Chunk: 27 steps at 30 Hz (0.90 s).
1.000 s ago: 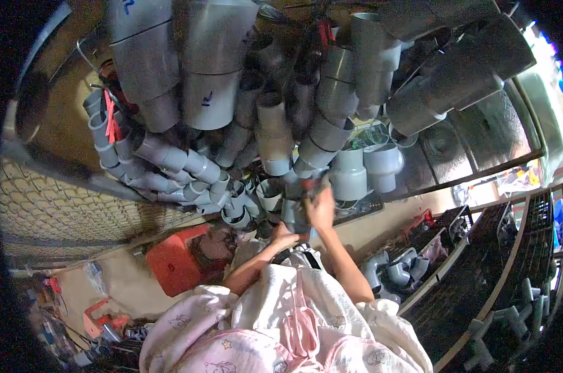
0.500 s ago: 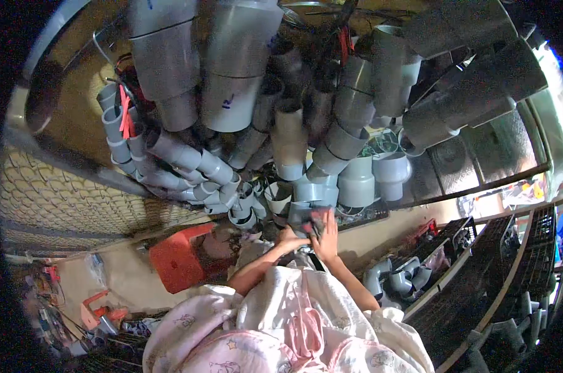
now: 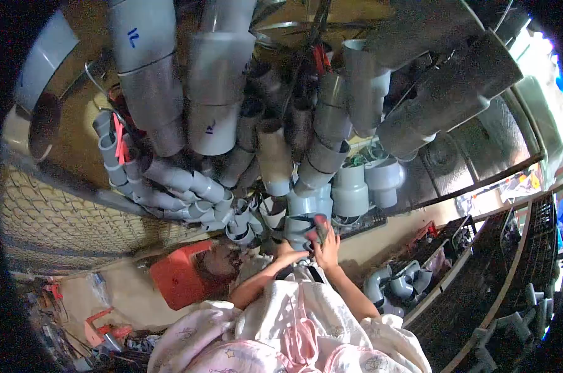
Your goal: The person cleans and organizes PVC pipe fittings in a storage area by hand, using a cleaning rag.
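Near the lower middle of the view, my left hand (image 3: pixel 286 253) is against a grey pipe fitting (image 3: pixel 298 231), its fingers partly hidden. Just to its right, my right hand (image 3: pixel 326 248) is closed around a small red and dark object (image 3: pixel 319 229), too blurred to name. Light grey couplings (image 3: pixel 309 203) hang right above both hands. A larger pale reducer (image 3: pixel 350 193) hangs to the upper right of my right hand.
Strings of grey pipe fittings (image 3: pixel 214 124) hang overhead. A red plastic stool (image 3: pixel 179 280) stands at the left. Black crates (image 3: pixel 480 255) with grey elbows (image 3: pixel 402 283) line the right. Wire mesh (image 3: pixel 64 217) covers the far left.
The view has shifted, so the hanging fittings sit further left and lower. My right hand's fingers are more bent, and my left hand is closer to the grey fitting.
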Available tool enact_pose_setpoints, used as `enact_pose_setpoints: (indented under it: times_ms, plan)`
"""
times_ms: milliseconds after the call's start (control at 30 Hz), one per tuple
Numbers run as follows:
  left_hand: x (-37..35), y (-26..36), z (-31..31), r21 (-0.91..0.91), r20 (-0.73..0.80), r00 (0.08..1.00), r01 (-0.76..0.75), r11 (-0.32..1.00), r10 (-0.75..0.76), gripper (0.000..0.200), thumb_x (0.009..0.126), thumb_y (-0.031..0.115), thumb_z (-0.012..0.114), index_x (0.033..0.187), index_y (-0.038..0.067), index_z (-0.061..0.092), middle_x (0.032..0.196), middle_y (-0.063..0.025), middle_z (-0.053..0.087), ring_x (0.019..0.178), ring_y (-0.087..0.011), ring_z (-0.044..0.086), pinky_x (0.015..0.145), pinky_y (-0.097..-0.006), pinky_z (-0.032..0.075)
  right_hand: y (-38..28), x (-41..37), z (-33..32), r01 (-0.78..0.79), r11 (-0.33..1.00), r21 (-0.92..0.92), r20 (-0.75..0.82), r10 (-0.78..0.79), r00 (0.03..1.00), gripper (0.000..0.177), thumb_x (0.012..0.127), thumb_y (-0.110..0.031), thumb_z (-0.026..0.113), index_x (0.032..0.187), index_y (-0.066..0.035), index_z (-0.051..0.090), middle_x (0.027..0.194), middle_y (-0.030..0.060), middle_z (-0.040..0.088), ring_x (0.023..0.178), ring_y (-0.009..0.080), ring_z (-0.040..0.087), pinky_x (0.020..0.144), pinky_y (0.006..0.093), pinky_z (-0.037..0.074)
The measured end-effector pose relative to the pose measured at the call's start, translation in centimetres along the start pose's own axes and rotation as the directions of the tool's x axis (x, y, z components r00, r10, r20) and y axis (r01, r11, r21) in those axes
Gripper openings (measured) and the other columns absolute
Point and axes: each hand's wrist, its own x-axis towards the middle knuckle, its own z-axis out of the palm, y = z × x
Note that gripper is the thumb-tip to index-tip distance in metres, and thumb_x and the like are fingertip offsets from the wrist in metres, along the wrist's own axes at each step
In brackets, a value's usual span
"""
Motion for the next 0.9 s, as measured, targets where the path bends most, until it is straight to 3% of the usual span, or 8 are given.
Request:
enact_pose_setpoints:
  times_ms: [100, 200, 300, 333, 367, 467, 667, 900]
  plan:
    - [-0.5, 1.0, -0.5, 0.03, 0.045, 0.996, 0.07, 0.997, -0.071, 0.085, 0.042, 0.046, 0.073, 0.104, -0.005, 0.045, 0.097, -0.0223, 0.055, 0.09, -0.0317, 0.055, 0.076, -0.0353, 0.044, 0.0, 0.6, 0.8, -0.113, 0.989, 0.092, 0.01, 0.113, 0.994, 0.046, 0.081, -0.03, 0.041, 0.12, -0.007, 0.038, 0.126, 0.0189, 0.032, 0.12, 0.0315, 0.026, 0.096, 0.0485, 0.016]
    - [-1.6, 3.1, -1.7, 0.094, 0.056, 0.984, 0.162, 0.982, -0.167, 0.086, 0.044, 0.044, 0.073, 0.107, -0.005, 0.041, 0.098, -0.0227, 0.054, 0.092, -0.0323, 0.054, 0.077, -0.036, 0.044, -2.4, 1.6, -0.3, -0.061, 0.963, 0.263, -0.123, 0.096, 0.988, 0.041, 0.082, -0.03, 0.043, 0.113, -0.002, 0.042, 0.114, 0.021, 0.043, 0.107, 0.0365, 0.039, 0.091, 0.0416, 0.027]
    - [0.3, 0.3, 0.3, 0.166, 0.073, 0.98, 0.174, 0.971, -0.188, 0.086, 0.046, 0.043, 0.072, 0.11, -0.004, 0.039, 0.099, -0.023, 0.053, 0.094, -0.0327, 0.053, 0.078, -0.0369, 0.043, -3.5, 2.1, 0.0, -0.093, 0.977, 0.19, -0.153, 0.124, 0.98, 0.043, 0.082, -0.029, 0.044, 0.111, 0.002, 0.042, 0.113, 0.0242, 0.042, 0.104, 0.0374, 0.041, 0.09, 0.04, 0.03]
    - [0.6, -0.5, 0.6, 0.171, 0.091, 0.98, 0.158, 0.973, -0.175, 0.086, 0.047, 0.043, 0.072, 0.111, -0.004, 0.039, 0.1, -0.023, 0.053, 0.094, -0.0329, 0.053, 0.079, -0.0371, 0.043, -3.6, 2.2, 0.2, -0.071, 0.986, 0.15, -0.118, 0.089, 0.989, 0.048, 0.082, -0.03, 0.044, 0.114, 0.006, 0.038, 0.115, 0.0259, 0.04, 0.107, 0.0377, 0.038, 0.091, 0.0411, 0.028]
    - [0.8, -1.2, 1.0, 0.175, 0.11, 0.981, 0.142, 0.974, -0.162, 0.087, 0.047, 0.043, 0.072, 0.112, -0.003, 0.038, 0.101, -0.023, 0.053, 0.095, -0.033, 0.052, 0.08, -0.0374, 0.042, -3.6, 1.9, 0.6, -0.091, 0.981, 0.169, -0.064, 0.103, 0.993, 0.056, 0.081, -0.032, 0.044, 0.125, -0.001, 0.028, 0.133, 0.0188, 0.021, 0.121, 0.0349, 0.021, 0.096, 0.046, 0.018]
    - [-0.7, 0.2, -0.2, 0.087, 0.131, 0.978, 0.151, 0.985, -0.162, 0.073, 0.048, 0.041, 0.073, 0.105, 0.002, 0.05, 0.1, -0.0176, 0.056, 0.093, -0.0293, 0.055, 0.078, -0.035, 0.043, -3.7, 0.8, 1.0, 0.034, 0.998, 0.06, -0.042, -0.031, 0.999, 0.064, 0.081, -0.036, 0.045, 0.128, 0.0, 0.021, 0.135, 0.0185, 0.013, 0.124, 0.0355, 0.014, 0.098, 0.0466, 0.015]
    - [3.4, -6.8, 3.7, 0.084, 0.093, 0.994, 0.049, 0.995, -0.057, 0.062, 0.052, 0.031, 0.071, 0.103, 0.002, 0.05, 0.095, -0.015, 0.057, 0.091, -0.0271, 0.054, 0.077, -0.0336, 0.042, -2.6, -0.3, 0.4, 0.082, 0.997, -0.005, -0.041, -0.082, 0.996, 0.065, 0.075, -0.023, 0.052, 0.128, -0.002, 0.022, 0.133, 0.0198, 0.016, 0.121, 0.0358, 0.022, 0.097, 0.0421, 0.021]
    - [-0.4, -1.7, -1.3, -0.064, -0.04, 0.999, 0.029, 0.998, -0.032, 0.06, 0.05, 0.031, 0.069, 0.099, 0.003, 0.05, 0.09, -0.0184, 0.058, 0.087, -0.0313, 0.056, 0.075, -0.0365, 0.043, -2.7, -0.9, -0.3, 0.084, 0.996, -0.015, 0.023, -0.083, 0.996, 0.071, 0.077, -0.03, 0.05, 0.132, -0.006, 0.013, 0.135, 0.0196, 0.01, 0.118, 0.0391, 0.024, 0.096, 0.0442, 0.021]
